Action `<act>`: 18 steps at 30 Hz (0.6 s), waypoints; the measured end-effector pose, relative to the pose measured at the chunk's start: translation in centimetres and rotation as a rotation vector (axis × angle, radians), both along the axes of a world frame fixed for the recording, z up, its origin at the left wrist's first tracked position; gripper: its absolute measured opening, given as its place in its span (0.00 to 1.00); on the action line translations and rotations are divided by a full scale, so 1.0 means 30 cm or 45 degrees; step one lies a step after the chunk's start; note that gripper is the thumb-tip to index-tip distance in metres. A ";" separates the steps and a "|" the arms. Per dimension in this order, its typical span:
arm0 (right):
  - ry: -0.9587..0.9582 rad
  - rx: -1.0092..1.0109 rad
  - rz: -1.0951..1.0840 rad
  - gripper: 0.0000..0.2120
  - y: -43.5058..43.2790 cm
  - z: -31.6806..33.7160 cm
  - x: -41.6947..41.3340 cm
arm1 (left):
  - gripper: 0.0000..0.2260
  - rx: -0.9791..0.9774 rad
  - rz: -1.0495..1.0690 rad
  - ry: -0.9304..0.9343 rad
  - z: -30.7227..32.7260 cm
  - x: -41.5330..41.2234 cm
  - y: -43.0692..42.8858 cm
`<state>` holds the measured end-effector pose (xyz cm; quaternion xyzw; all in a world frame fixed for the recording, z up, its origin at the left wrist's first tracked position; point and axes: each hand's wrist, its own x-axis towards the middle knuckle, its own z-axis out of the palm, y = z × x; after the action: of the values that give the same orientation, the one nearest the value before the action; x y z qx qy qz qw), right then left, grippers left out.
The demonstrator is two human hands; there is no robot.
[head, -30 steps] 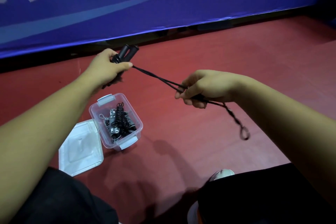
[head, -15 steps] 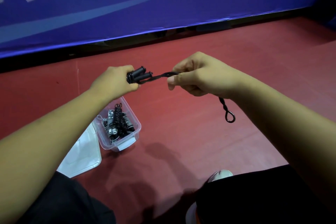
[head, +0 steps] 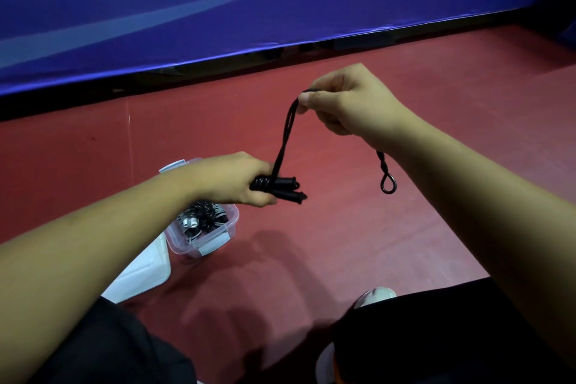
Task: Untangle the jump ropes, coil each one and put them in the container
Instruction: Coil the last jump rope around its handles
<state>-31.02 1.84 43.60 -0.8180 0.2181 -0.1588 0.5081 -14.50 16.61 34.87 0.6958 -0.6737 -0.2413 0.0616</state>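
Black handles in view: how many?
2. Both jut from the left hand: upper handle, lower handle beside it. Coils in the container may hide more.

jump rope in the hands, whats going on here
A person holds a black jump rope, a few turns wrapped round its handles. The left hand grips the handles above an open container that has coiled ropes in it. The right hand pinches the rope up high, its looped end dangling. The lid lies beside the container.

red floor (head: 358,243) under clear container (head: 187,246), white lid (head: 146,274)
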 end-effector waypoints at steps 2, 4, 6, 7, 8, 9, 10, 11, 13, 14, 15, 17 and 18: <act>0.008 -0.084 -0.026 0.10 -0.026 -0.014 0.002 | 0.07 -0.004 -0.044 0.104 0.016 -0.025 0.005; 0.034 -0.184 -0.077 0.10 -0.056 -0.032 0.004 | 0.08 -0.056 -0.046 0.201 0.029 -0.047 0.015; 0.057 -0.208 -0.150 0.11 -0.092 -0.061 0.006 | 0.12 -0.132 0.003 0.366 0.040 -0.066 0.023; 0.071 -0.184 -0.185 0.10 -0.110 -0.081 0.006 | 0.16 -0.159 0.059 0.520 0.047 -0.073 0.027; 0.094 -0.144 -0.210 0.09 -0.124 -0.101 0.003 | 0.21 -0.181 0.127 0.717 0.055 -0.078 0.028; 0.130 -0.102 -0.219 0.07 -0.136 -0.121 -0.002 | 0.26 -0.206 0.190 0.923 0.065 -0.082 0.030; 0.175 -0.060 -0.211 0.05 -0.143 -0.139 -0.007 | 0.30 -0.232 0.239 1.114 0.076 -0.085 0.031; 0.225 -0.028 -0.192 0.04 -0.148 -0.155 -0.012 | 0.31 -0.249 0.280 1.292 0.085 -0.087 0.031; 0.315 -0.022 -0.154 0.07 -0.152 -0.175 -0.017 | 0.27 -0.263 0.383 1.610 0.091 -0.084 0.026; 0.350 -0.040 -0.141 0.08 -0.151 -0.177 -0.017 | 0.24 -0.254 0.465 1.735 0.092 -0.079 0.023; 0.385 -0.058 -0.123 0.10 -0.150 -0.174 -0.018 | 0.19 -0.228 0.563 1.837 0.098 -0.073 0.021; 0.474 -0.071 -0.035 0.10 -0.146 -0.156 -0.022 | 0.14 -0.119 0.780 1.980 0.102 -0.054 0.014; 0.530 -0.050 0.039 0.09 -0.141 -0.143 -0.027 | 0.15 -0.067 0.866 2.005 0.103 -0.043 0.015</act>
<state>-31.83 -2.39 39.33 -0.8461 0.3029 0.0171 0.4383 -15.78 17.05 37.95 0.4879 -0.1948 -0.6068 0.5965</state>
